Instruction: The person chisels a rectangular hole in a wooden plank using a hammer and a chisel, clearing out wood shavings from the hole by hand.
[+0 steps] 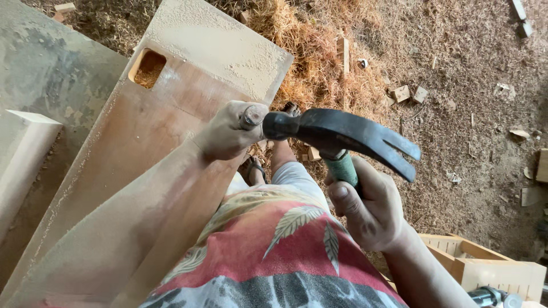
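A claw hammer [342, 134] is held level above the lap, its black head lying left to right: the striking face points left, the split claw right and slightly down. The green handle runs down into the right hand [368, 208], which is closed firmly round it just under the head. The left hand [231, 131] is curled shut at the near edge of a wooden board [142, 148], thumb tip just beside the hammer's face; whether anything is pinched in it cannot be told. The board, dusted with sawdust, slants from lower left to upper right, and a rectangular slot [148, 68] is cut near its far end. Open floor covered in wood shavings [456, 114] is seen to the right, strewn with small offcuts [408, 94]. A slatted wooden crate [485, 265] stands at lower right; its contents cannot be made out. A pale block [23, 148] lies at far left.
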